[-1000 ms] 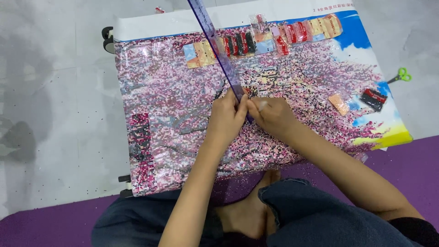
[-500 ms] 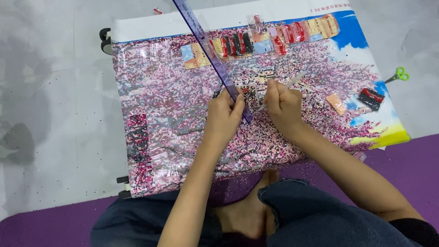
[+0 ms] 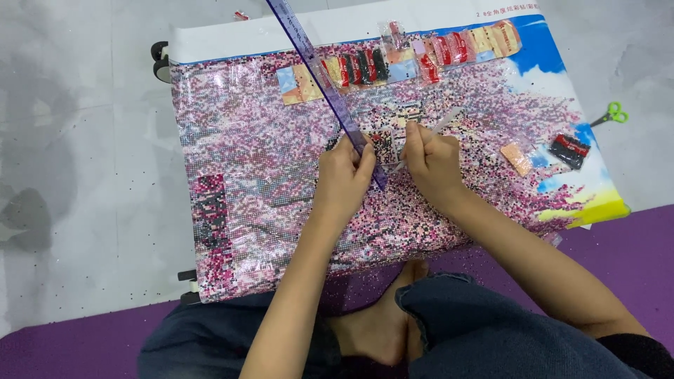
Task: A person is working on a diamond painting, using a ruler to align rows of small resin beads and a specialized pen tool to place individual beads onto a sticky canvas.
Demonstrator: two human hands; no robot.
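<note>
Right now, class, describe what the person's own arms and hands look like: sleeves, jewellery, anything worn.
Both forearms are bare to past the elbow. The left hand and right hand show no gloves, rings or watch. A dark sleeve edge shows at the right upper arm.

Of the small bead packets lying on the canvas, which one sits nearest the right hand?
The orange packet, alone beside the black-and-red packet at the canvas's right side; the others line the top edge, farther from the right hand.
</note>
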